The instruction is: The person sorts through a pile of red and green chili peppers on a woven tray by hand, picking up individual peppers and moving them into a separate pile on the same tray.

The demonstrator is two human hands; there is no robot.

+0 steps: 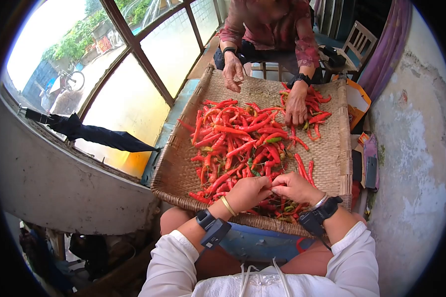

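Red chillies (pixel 238 143) lie heaped across a woven tray (pixel 332 148), the pile running from its middle to its near edge. At that near edge the left hand (pixel 250 193) and right hand (pixel 295 188) meet, both curled closed with fingertips pinched together. What they pinch is hidden by the fingers. A few loose chillies (pixel 305 168) lie just right of the pile, near the right hand. Across the tray a second person rests one hand (pixel 296 106) on a smaller heap (pixel 316 111) at the far right, the other hand (pixel 233 69) hanging over the far edge. A folded umbrella (pixel 91 132) lies on the window ledge, left.
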